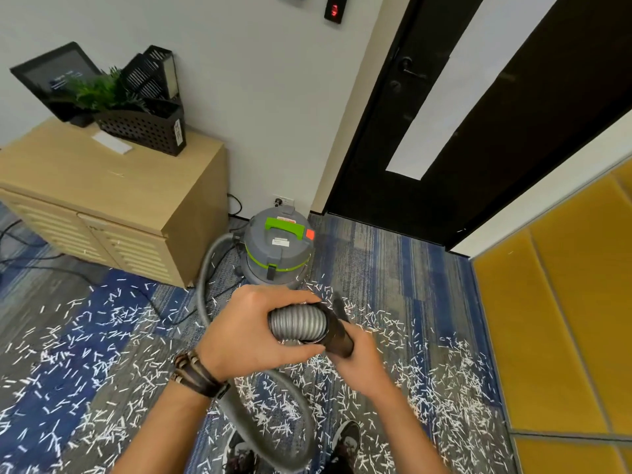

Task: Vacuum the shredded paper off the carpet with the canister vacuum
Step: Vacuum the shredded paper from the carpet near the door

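Both hands are up in front of me. My left hand is wrapped round the grey ribbed hose right at its end, fingers over the top and thumb curled underneath, a firm hold. My right hand cups the black tube from below and grips it; most of those fingers are tucked behind the tube, out of view. The tube meets the hose end at a dark collar, and it points up and away from me at a slant.

The canister vacuum sits on the carpet straight ahead, close to the wall and just right of the wooden cabinet. It has a squat grey drum, a bright green handle on top, a green band round the middle, a black clip at the front and a red-orange patch beside the handle. The hose leaves its left side, arcs down towards my left hand, and another grey loop sweeps below my wrists, near my shoes.

Shredded paper is everywhere: short white strips strewn across the blue and grey striped carpet, thick beneath my arms and out to the right by the yellow panel, thinner up by the canister. Dark leather bracelets sit on my left wrist. A black door stands behind, to the right.
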Action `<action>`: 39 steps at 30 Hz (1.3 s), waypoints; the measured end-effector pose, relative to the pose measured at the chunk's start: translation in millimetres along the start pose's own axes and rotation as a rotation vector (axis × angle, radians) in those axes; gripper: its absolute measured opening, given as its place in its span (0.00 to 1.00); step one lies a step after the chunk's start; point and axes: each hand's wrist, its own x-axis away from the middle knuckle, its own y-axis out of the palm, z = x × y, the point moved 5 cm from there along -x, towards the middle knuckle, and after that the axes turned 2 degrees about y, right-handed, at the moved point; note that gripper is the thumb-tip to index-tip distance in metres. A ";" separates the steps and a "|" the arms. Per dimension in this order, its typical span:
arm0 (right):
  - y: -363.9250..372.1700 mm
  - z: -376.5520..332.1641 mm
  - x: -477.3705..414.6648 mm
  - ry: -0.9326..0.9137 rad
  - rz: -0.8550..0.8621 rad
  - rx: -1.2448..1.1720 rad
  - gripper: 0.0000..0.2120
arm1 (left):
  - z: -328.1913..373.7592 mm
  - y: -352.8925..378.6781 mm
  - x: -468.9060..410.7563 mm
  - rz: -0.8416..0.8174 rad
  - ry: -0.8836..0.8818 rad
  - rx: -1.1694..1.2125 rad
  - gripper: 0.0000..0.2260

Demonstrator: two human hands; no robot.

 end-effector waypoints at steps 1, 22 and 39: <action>-1.8 -1.6 -0.5 -0.007 0.009 -0.001 0.14 | 1.1 -1.1 1.7 0.019 -0.002 0.002 0.24; 17.2 -19.0 -45.4 -0.068 -0.052 -0.005 0.11 | -12.0 -17.0 7.4 0.114 -0.126 -0.123 0.28; 12.1 -33.2 -34.5 -0.102 -0.032 -0.001 0.10 | 12.0 -39.8 -1.5 0.021 -0.034 -0.140 0.27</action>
